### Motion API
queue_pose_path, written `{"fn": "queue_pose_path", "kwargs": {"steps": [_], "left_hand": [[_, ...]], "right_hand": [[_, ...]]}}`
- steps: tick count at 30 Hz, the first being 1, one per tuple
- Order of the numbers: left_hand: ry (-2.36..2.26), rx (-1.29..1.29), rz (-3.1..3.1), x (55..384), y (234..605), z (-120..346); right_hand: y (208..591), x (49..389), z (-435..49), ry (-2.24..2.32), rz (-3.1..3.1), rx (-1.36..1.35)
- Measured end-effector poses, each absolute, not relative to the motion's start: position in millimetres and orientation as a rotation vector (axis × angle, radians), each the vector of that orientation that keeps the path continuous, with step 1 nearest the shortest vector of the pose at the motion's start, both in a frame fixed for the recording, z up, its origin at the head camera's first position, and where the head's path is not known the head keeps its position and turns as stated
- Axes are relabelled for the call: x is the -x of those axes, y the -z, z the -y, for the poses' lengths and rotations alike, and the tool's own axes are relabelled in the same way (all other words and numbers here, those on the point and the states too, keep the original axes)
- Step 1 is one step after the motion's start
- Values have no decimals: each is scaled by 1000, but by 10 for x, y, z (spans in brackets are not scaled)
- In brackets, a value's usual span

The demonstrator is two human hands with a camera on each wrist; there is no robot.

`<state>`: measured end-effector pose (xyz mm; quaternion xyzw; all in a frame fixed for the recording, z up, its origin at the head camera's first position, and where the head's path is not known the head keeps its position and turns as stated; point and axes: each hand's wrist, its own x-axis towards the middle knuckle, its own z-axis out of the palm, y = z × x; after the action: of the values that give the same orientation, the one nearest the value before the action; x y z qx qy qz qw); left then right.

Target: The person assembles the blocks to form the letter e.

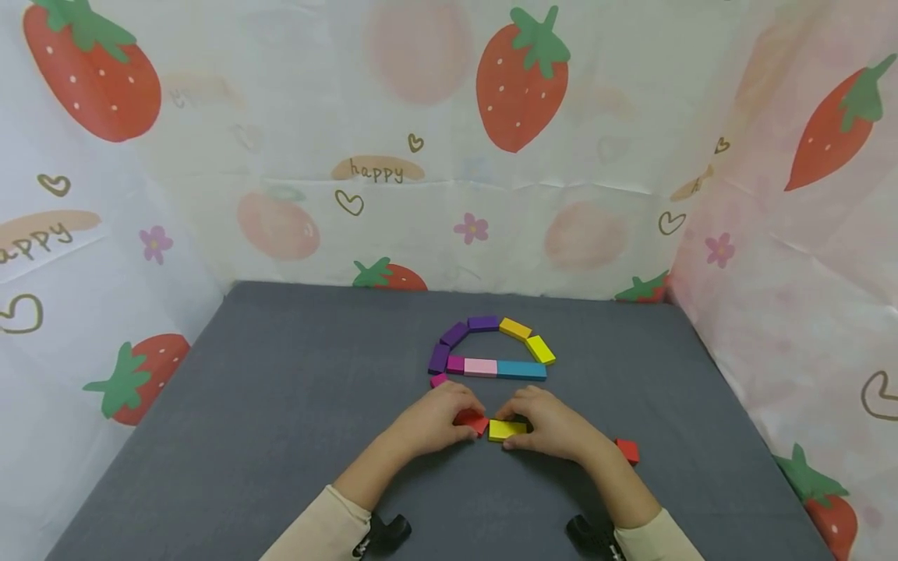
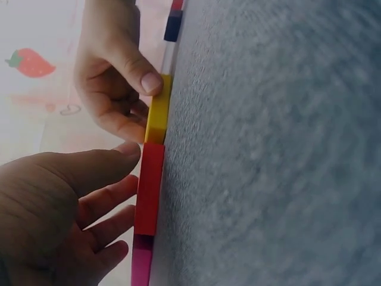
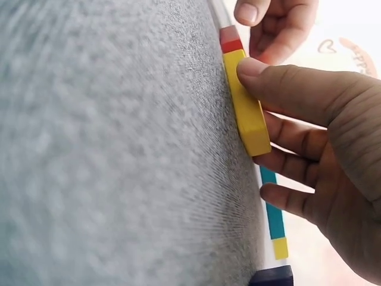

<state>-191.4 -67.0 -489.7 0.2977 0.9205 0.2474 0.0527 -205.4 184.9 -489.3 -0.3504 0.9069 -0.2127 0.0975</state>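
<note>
My right hand point(image 1: 550, 421) pinches a yellow block point(image 1: 507, 430), its thumb on the near face and fingers behind, as the right wrist view shows. My left hand point(image 1: 436, 417) is around a red block point(image 2: 149, 190); in the left wrist view its thumb and loosely bent fingers lie along the upper edge without clasping it. The yellow block's end meets or nearly meets the red one. A magenta block point(image 2: 141, 259) touches the red block's other end. Beyond the hands, purple blocks point(image 1: 454, 335) and yellow blocks point(image 1: 540, 350) form an arch over a straight row.
The row holds a magenta block point(image 1: 456, 365), a pink block point(image 1: 480, 368) and a blue block point(image 1: 521, 370). Another red block point(image 1: 627, 450) lies beside my right forearm. A dark block point(image 3: 272, 276) shows in the right wrist view. Strawberry-print cloth point(image 1: 421, 218) surrounds the grey table point(image 1: 281, 389).
</note>
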Motion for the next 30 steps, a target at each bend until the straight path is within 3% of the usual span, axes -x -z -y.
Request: {"fn": "queue_pose_path", "kwargs": {"steps": [11,30], "left_hand": [[-620,-1057,-2817,1934,4892,485],[-608,-1004,-2745,1980,4895,296]], "right_hand": [[4835,2050,-1970,638,-2702,1049],[4843,1993,-2356,657,-2837,1034]]}}
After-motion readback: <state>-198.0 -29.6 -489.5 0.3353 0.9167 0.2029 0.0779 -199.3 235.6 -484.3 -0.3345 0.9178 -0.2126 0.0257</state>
